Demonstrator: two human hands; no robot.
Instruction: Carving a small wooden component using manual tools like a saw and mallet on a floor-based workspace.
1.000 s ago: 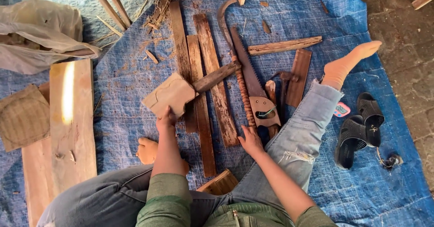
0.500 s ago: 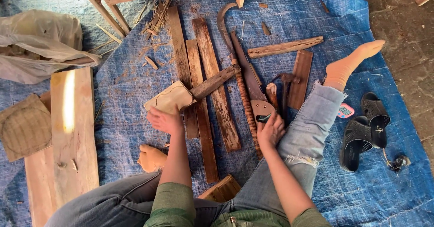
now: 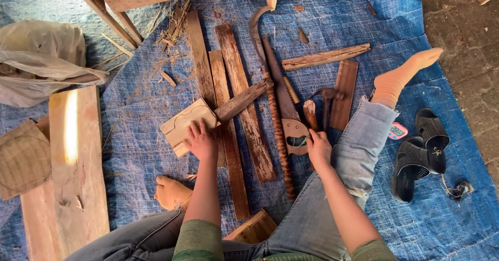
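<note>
I sit on a blue tarp (image 3: pixel 140 100) with my legs spread. My left hand (image 3: pixel 200 140) lies palm down on a pale wooden block (image 3: pixel 182 125), fingers over its near edge, holding it. A dark wood stick (image 3: pixel 241 100) sticks out from the block's far side. My right hand (image 3: pixel 318 148) is closed around the lower end of a hammer's wooden handle (image 3: pixel 310 111), right beside the hand saw's handle (image 3: pixel 294 134). The saw blade (image 3: pixel 276 79) runs away from me, next to a sickle with a ridged handle (image 3: pixel 276 131).
Several weathered planks (image 3: pixel 244 100) lie side by side between my hands. A wide pale board (image 3: pixel 75 157) and a woven mat (image 3: pixel 21 157) lie left, a plastic bag (image 3: pixel 41 63) beyond them. Black sandals (image 3: pixel 421 149) and a small pink gadget (image 3: pixel 397 131) lie right.
My right hand moved off the planks to the saw handle, then onto the hammer handle. The block in my left hand has come down flat on the planks.
</note>
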